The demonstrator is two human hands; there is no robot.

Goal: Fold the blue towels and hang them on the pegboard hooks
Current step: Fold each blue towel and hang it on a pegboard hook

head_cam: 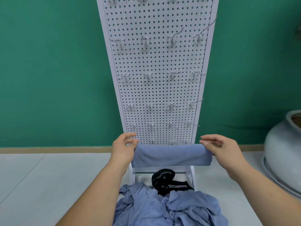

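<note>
Head view, looking forward and down. A folded blue towel [171, 155] is stretched level between both hands, in front of the lowest part of a white pegboard [156, 66]. It forms a long horizontal band with its fold line along the top.

The left hand [123, 149] grasps the towel's left end: the thumb presses on the front of the cloth at the upper corner, and the fingers [130, 135] reach behind it towards the board. The right hand [219, 148] grasps the right end in the same way, thumb on the front, fingers extended above and behind the top edge. Both forearms enter from the bottom of the frame.

The pegboard stands upright against a green wall [48, 70] and carries several rows of metal hooks [147, 76], four to a row, all of them bare. The bottom row of hooks [172, 142] shows just above the towel's top edge; whether the towel touches any of them cannot be told.

Below the held towel, at the foot of the pegboard's stand, lies a crumpled pile of blue towels [172, 207], unfolded, on the pale floor [40, 176]. A black fabric item with grey stripes [167, 181] rests at the far edge of the pile, between the legs of the stand. A large grey ceramic pot [283, 152] stands on the floor at the right, well apart from the towels.
</note>
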